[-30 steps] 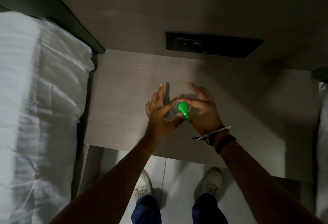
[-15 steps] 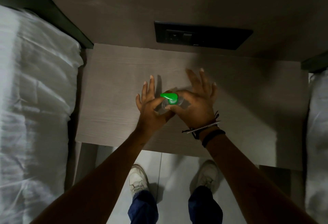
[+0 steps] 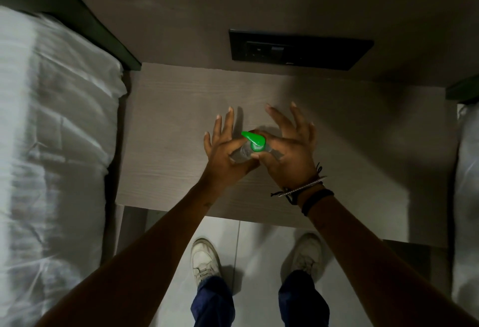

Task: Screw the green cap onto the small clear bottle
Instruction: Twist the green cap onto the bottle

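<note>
A small clear bottle (image 3: pixel 241 152) is held above the wooden bedside table (image 3: pixel 168 124), between both hands. My left hand (image 3: pixel 223 154) pinches the bottle body with thumb and forefinger, its other fingers spread upward. A green pump cap (image 3: pixel 255 140) sits on the bottle's neck, its nozzle pointing up-left. My right hand (image 3: pixel 289 151) grips the cap's collar with thumb and forefinger, the remaining fingers fanned out. Most of the bottle is hidden by the fingers.
White bedding (image 3: pixel 51 145) lies at the left, and more white bedding (image 3: pixel 466 197) at the right edge. A black socket panel (image 3: pixel 298 50) is set in the wall behind the table. My white shoes (image 3: pixel 204 259) stand on the tiled floor below.
The green cap's nozzle has turned: it pointed down, then left, and now points up-left. Both hands have stayed on bottle and cap, and the camera view has shifted slightly.
</note>
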Demonstrator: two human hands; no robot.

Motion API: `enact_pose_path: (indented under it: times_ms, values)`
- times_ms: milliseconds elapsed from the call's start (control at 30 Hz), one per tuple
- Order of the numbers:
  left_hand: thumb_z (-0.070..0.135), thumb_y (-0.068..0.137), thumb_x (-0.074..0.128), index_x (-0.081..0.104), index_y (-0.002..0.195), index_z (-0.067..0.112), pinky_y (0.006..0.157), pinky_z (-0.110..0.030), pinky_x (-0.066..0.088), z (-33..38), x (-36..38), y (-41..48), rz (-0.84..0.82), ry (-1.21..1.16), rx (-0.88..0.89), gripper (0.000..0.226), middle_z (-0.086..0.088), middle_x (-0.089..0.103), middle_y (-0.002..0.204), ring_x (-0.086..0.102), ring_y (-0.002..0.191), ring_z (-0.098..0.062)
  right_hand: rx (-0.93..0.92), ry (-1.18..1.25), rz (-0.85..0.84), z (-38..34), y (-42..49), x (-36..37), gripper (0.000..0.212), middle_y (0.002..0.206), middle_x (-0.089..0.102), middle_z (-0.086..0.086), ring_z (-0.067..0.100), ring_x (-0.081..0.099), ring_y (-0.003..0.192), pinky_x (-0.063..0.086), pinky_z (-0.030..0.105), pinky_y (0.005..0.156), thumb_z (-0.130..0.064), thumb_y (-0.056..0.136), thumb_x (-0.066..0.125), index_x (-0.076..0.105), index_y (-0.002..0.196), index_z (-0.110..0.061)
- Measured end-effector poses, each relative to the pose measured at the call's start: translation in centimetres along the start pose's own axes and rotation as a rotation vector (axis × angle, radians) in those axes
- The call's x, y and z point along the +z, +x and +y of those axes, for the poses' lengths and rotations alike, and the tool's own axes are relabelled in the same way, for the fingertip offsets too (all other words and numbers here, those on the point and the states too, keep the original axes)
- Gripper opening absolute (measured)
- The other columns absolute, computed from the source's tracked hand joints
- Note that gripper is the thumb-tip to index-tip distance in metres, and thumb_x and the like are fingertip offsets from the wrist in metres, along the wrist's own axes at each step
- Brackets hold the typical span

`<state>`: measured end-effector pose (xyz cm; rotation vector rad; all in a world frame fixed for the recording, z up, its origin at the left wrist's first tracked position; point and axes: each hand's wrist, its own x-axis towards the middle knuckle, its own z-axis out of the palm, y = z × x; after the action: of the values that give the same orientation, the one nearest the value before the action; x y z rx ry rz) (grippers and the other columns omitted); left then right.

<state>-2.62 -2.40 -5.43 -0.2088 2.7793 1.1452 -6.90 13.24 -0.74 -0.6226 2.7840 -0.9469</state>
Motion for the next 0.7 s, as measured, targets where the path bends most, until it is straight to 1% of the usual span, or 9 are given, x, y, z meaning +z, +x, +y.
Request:
enact_pose_path:
  times_ms: [100, 200, 233, 333, 400, 500, 567, 633, 700]
  values:
    - [0.04, 0.07, 0.081, 0.07, 0.108, 0.018, 0.116, -0.059, -0.005, 0.6, -0.8, 0.2, -0.054, -0.023, 0.004, 0.045, -0.009, 0.007, 0.162, -0.006, 0.148, -0.031, 0.015, -0.025, -0.003, 0.0, -0.3, -0.3, 0.036, 0.151, 0.037, 0.001, 0.031, 0.012, 0.143, 0.014, 0.07, 0.107, -0.043, 0.072, 0.067, 0.067, 0.106, -0.031]
    - [0.032, 0.07, 0.083, 0.069, 0.109, 0.012, 0.116, -0.061, -0.002, 1.1, -1.4, 0.4, -0.136, -0.007, 0.025, 0.046, -0.011, 0.009, 0.161, -0.003, 0.148, -0.033, 0.028, 0.018, -0.081, 0.1, -0.1, -1.4, 0.059, 0.155, 0.027, 0.004, 0.031, 0.01, 0.144, 0.015, 0.069, 0.109, -0.056, 0.066, 0.068, 0.06, 0.118, -0.031]
    - [0.03, 0.07, 0.083, 0.069, 0.109, 0.011, 0.116, -0.061, -0.001, 1.2, -1.6, 0.5, -0.15, -0.015, 0.037, 0.046, -0.012, 0.011, 0.161, -0.001, 0.148, -0.033, 0.016, 0.032, -0.098, 0.0, 0.0, -1.9, 0.061, 0.155, 0.028, 0.005, 0.032, 0.011, 0.144, 0.016, 0.068, 0.109, -0.058, 0.066, 0.066, 0.059, 0.12, -0.031]
    - [0.031, 0.067, 0.085, 0.068, 0.113, 0.014, 0.117, -0.055, -0.001, 1.1, -2.1, 1.0, -0.192, -0.019, 0.066, 0.052, -0.009, 0.013, 0.161, 0.001, 0.149, -0.029, -0.049, 0.026, -0.09, -0.7, 0.5, -3.5, 0.038, 0.149, 0.04, 0.006, 0.036, 0.022, 0.14, 0.022, 0.065, 0.106, -0.048, 0.07, 0.063, 0.07, 0.1, -0.028]
    - [0.033, 0.067, 0.084, 0.067, 0.114, 0.019, 0.117, -0.051, -0.002, 0.8, -2.4, 1.5, -0.23, -0.02, 0.089, 0.052, -0.005, 0.011, 0.162, -0.001, 0.149, -0.024, -0.096, -0.038, -0.1, -0.9, 0.9, -4.1, 0.027, 0.145, 0.045, 0.009, 0.04, 0.028, 0.137, 0.023, 0.067, 0.104, -0.037, 0.069, 0.071, 0.072, 0.093, -0.025]
    - [0.04, 0.069, 0.082, 0.065, 0.117, 0.026, 0.118, -0.05, -0.002, 0.5, -2.7, 2.4, -0.312, -0.011, 0.124, 0.053, 0.0, 0.008, 0.163, -0.004, 0.149, -0.02, -0.149, -0.095, -0.144, -0.9, 1.3, -5.0, 0.04, 0.141, 0.048, 0.012, 0.043, 0.033, 0.134, 0.023, 0.071, 0.102, -0.032, 0.062, 0.083, 0.071, 0.099, -0.021]
    - [0.047, 0.067, 0.079, 0.064, 0.118, 0.03, 0.118, -0.051, -0.002, 0.4, -2.8, 3.0, -0.36, 0.0, 0.156, 0.056, 0.004, 0.006, 0.162, -0.005, 0.149, -0.019, -0.112, -0.075, -0.162, -1.3, 1.7, -5.7, 0.039, 0.14, 0.05, 0.008, 0.038, 0.032, 0.136, 0.02, 0.067, 0.106, -0.036, 0.064, 0.082, 0.072, 0.099, -0.022]
    - [0.058, 0.064, 0.075, 0.06, 0.117, 0.042, 0.118, -0.049, -0.006, 0.5, -3.1, 3.6, -0.408, -0.045, 0.162, 0.057, 0.015, 0.003, 0.159, -0.008, 0.148, -0.014, -0.08, -0.047, -0.151, -2.0, 2.2, -6.3, 0.026, 0.139, 0.052, 0.003, 0.034, 0.03, 0.137, 0.016, 0.062, 0.108, -0.032, 0.068, 0.08, 0.074, 0.091, -0.022]
    - [0.066, 0.061, 0.071, 0.052, 0.108, 0.063, 0.118, -0.048, -0.008, 0.6, -3.3, 4.0, -0.443, -0.082, 0.158, 0.051, 0.021, 0.001, 0.156, -0.01, 0.146, -0.009, -0.116, -0.071, -0.184, -2.6, 2.5, -6.6, 0.019, 0.141, 0.05, 0.004, 0.035, 0.027, 0.139, 0.014, 0.063, 0.108, -0.023, 0.07, 0.078, 0.074, 0.089, -0.021]
